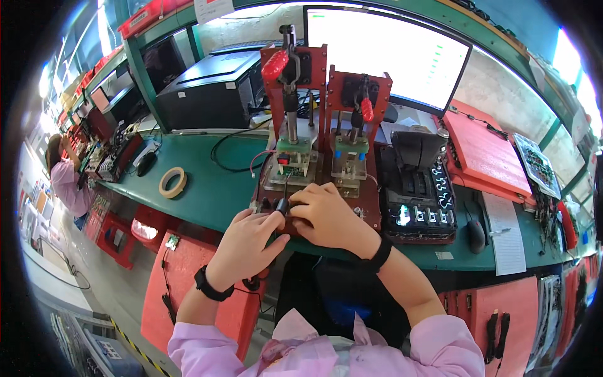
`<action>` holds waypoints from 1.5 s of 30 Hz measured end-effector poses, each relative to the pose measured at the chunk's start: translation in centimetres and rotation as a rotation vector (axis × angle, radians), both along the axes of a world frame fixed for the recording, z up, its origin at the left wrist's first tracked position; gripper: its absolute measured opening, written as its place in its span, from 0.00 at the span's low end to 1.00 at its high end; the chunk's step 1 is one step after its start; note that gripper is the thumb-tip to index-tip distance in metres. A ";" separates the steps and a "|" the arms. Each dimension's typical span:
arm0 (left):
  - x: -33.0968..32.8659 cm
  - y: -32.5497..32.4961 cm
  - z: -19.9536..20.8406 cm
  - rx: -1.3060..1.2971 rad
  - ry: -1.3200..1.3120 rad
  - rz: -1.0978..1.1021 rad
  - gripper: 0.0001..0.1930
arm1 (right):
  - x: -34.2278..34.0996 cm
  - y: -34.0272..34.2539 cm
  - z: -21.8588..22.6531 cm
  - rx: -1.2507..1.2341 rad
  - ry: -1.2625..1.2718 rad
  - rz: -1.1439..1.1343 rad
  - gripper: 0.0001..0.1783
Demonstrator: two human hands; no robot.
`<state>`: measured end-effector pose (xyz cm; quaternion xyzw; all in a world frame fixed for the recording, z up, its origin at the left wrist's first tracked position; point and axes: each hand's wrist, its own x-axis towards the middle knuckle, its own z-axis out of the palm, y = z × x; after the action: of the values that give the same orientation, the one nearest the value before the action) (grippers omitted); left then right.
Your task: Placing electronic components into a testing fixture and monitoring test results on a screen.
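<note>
Pink sleeves (pixel 433 342) of mine come up from the lower edge, each wrist wearing a black band. My left hand (pixel 246 244) reaches to the front edge of the red test fixture (pixel 317 188), its thumb and forefinger pinched on a small dark cylindrical part (pixel 281 205) that sits at the fixture's near left corner. My right hand (pixel 330 217) lies curled over the fixture's front, just beside the left hand and touching it; I cannot tell whether it grips anything underneath.

On the fixture stand two upright red toggle clamps, the left clamp (pixel 287 69) taller than the right clamp (pixel 361 100), each over a small green board. Just right of the fixture is a black tray (pixel 419 201) with slots. A roll of tape (pixel 173 182) lies on the green bench (pixel 220 188) to my left, a black mouse (pixel 476 235) to my right, and a bright monitor (pixel 389 53) stands behind.
</note>
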<state>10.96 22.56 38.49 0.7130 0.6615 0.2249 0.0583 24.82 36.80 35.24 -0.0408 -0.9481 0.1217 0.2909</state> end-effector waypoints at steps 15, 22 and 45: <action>-0.7 -0.3 -0.1 0.033 0.043 -0.042 0.11 | 0.5 -0.9 -0.7 0.078 0.044 -0.042 0.11; -1.4 0.4 0.0 -0.004 -0.007 -0.068 0.09 | 0.8 -1.1 -0.5 0.143 0.057 -0.182 0.07; -1.9 0.7 -0.2 0.019 -0.046 -0.070 0.08 | -0.7 -1.6 -0.8 0.038 0.039 -0.244 0.05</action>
<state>9.04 23.24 38.26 0.7310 0.6323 0.2455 0.0746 24.14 35.22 34.43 -0.1477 -0.9324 0.0681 0.3227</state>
